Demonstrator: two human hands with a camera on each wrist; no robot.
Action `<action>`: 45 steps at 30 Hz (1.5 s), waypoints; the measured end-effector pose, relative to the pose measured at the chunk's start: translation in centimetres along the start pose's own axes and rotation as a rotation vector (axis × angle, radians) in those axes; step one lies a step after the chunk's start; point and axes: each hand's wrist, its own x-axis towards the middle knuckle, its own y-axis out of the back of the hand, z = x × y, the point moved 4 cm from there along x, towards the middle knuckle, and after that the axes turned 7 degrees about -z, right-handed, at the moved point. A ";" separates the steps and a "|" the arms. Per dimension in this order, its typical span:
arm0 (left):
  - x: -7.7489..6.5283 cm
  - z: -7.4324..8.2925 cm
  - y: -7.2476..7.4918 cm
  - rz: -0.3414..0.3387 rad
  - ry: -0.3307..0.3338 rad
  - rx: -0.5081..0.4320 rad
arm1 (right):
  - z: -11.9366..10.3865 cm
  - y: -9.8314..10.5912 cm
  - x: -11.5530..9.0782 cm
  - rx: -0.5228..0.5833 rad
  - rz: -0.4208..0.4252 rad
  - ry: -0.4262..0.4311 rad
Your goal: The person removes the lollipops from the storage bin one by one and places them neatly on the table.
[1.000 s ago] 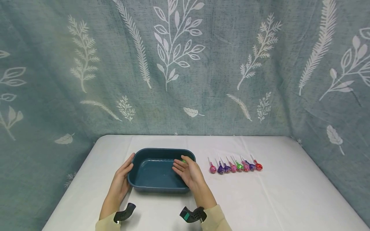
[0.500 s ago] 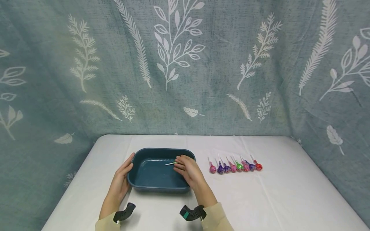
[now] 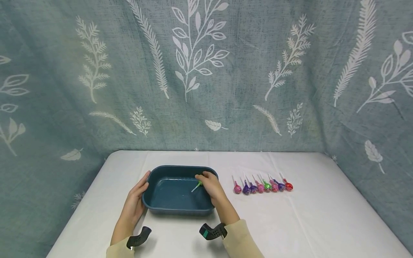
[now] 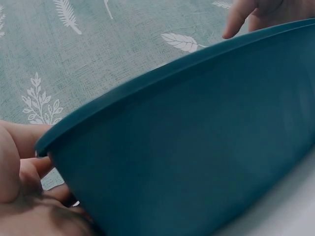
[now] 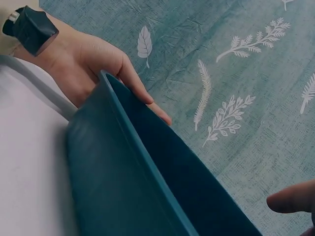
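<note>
A dark teal rectangular dish (image 3: 174, 195) with rounded corners stands on the table. My left hand (image 3: 133, 206) holds its left end, fingers along the outer wall and thumb at the rim. In the left wrist view, that hand (image 4: 24, 177) is beside the dish's wall (image 4: 182, 142). Over the dish's right end, my right hand (image 3: 211, 186) holds a green-wrapped lollipop (image 3: 197, 186), palm down. The white stick points down-left; the candy head is hidden under the hand. Only a finger of the right hand (image 5: 293, 197) shows in the right wrist view, with no lollipop visible.
To the right of the dish, several wrapped lollipops (image 3: 260, 187) lie in a row, sticks pointing away from me. A white cloth (image 3: 306, 222) covers the table. Behind it hangs a green-grey leaf-patterned curtain (image 3: 242, 71).
My right hand has turned from palm facing sideways to palm down above the dish. The green lollipop's stick came into view and swung to point down-left. My left hand and the dish have stayed put.
</note>
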 end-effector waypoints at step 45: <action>0.0 0.1 -0.1 0.003 -0.002 -0.018 | 0.5 -1.1 3.0 -0.434 0.062 0.089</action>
